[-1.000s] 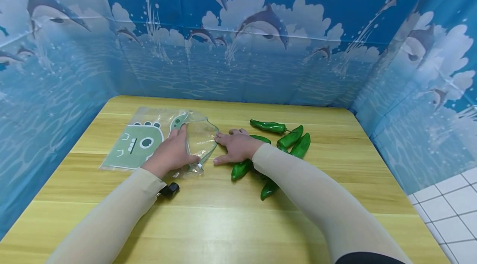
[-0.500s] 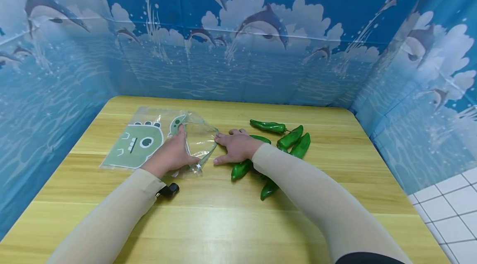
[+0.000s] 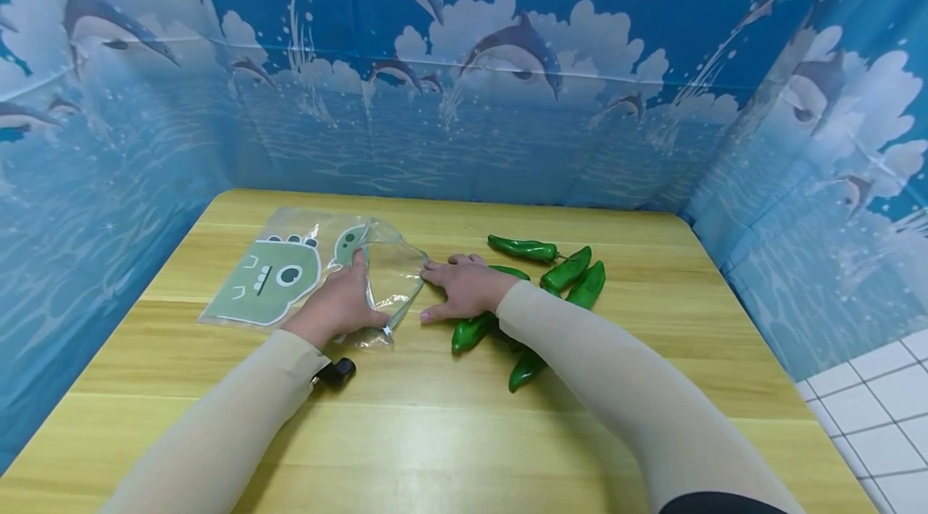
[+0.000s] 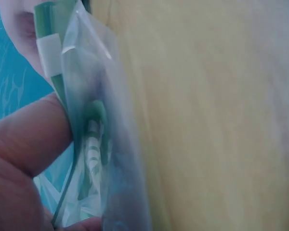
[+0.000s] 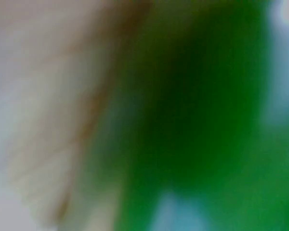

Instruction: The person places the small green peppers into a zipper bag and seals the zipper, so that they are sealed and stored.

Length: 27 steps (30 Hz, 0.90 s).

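A clear zip bag (image 3: pixel 395 264) printed with a green cartoon monster lies on the table, its mouth spread toward the right. At the mouth, my left hand (image 3: pixel 337 300) has thumb and index finger stretched wide apart. In the left wrist view, the thumb (image 4: pixel 33 132) presses against the green zip strip beside a white slider (image 4: pixel 49 55). My right hand (image 3: pixel 467 288) lies palm down with straight fingers, its fingertips touching the bag's right edge and its thumb apart. Beneath and beside that hand are several green peppers (image 3: pixel 474 332), partly hidden. A green blur fills much of the right wrist view.
More green peppers (image 3: pixel 583 285) lie to the right, one pepper (image 3: pixel 522 248) farther back. A black device (image 3: pixel 337 373) sits at the left wrist. Beyond the wooden table (image 3: pixel 435 441) hangs a blue dolphin curtain (image 3: pixel 464 135); white floor tiles (image 3: pixel 884 401) show at right.
The head view has shifted slightly. The bag's near rim changes shape a little under my left hand. Both hands and the peppers stay almost where they were.
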Tool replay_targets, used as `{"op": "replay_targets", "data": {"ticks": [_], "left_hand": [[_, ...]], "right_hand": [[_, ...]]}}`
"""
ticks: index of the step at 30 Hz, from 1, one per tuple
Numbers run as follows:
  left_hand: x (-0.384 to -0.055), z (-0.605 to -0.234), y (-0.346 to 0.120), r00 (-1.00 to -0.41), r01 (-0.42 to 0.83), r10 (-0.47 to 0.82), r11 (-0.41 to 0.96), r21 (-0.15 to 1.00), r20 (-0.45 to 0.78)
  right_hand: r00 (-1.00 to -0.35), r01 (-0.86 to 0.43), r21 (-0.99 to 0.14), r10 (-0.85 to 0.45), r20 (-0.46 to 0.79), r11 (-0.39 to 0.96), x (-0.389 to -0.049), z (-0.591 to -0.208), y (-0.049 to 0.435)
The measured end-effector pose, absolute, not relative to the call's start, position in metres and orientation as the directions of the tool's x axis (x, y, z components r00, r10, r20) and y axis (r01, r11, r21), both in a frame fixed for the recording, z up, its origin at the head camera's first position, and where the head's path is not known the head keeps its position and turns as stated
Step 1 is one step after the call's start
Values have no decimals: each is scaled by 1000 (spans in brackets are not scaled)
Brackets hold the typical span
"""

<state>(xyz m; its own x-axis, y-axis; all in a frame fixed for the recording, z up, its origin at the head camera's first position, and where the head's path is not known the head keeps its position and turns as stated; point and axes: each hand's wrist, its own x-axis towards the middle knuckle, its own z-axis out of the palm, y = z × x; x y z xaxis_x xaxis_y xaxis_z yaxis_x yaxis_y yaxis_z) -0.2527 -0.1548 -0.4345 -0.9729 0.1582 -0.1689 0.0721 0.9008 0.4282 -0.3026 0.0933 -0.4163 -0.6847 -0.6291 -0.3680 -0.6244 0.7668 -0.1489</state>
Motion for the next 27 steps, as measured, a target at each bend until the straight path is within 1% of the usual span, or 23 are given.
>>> {"op": "replay_targets", "data": {"ticks": [4,8,15,19,27], "left_hand": [[-252,-434,-153,-976,68,147,906,417,-160],[-252,-434,-152,-978,72,145,909,411,-148],[-251,-434,-151,-978,59,135,912,406,-162],[-251,-434,-150,-978,64,139,910,409,-157],[-251,-432,-152,-977,66,140,914,399,-160]], "right_hand": [[-681,-623,-183,-642,-352,761,-302,-417,97],[-685,-629,-210,-661,-307,749,-302,-416,103],[-686,-639,-258,-689,-234,724,-300,-406,115],[-708,-616,-289,-676,-204,733,-301,-398,131],[-794,-527,-330,-592,-135,783,-311,-384,174]]}}
